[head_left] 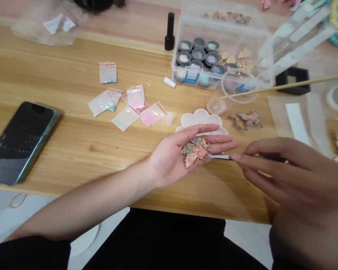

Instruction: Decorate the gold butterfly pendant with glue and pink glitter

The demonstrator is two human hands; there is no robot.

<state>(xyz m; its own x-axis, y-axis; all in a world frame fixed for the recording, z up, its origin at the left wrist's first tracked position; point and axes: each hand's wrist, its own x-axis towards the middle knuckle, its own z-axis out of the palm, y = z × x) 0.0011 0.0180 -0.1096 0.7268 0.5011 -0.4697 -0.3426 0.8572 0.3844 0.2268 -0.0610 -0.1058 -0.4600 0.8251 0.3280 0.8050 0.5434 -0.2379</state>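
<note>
My left hand (169,157) lies palm up above the table's front part, its fingers stretched out flat. On its palm rests a gold filigree butterfly ornament (196,152) with blue, green and peach wing sections and a pink flower. Pinched in my right hand (287,168) is a pair of metal tweezers (221,156), whose tips reach the ornament's right edge. Whether they grip any part of it I cannot tell. Just behind my left fingers sits a white flower-shaped palette (199,117), partly hidden by them. Another decorated ornament (249,120) lies on the table to its right.
A clear plastic box (222,48) holds several small pots and gold pieces. Small zip bags (136,96) of coloured bits lie left of the palette, and a phone (19,142) at far left. A thin wooden stick (287,87) crosses over a clear cup (239,85).
</note>
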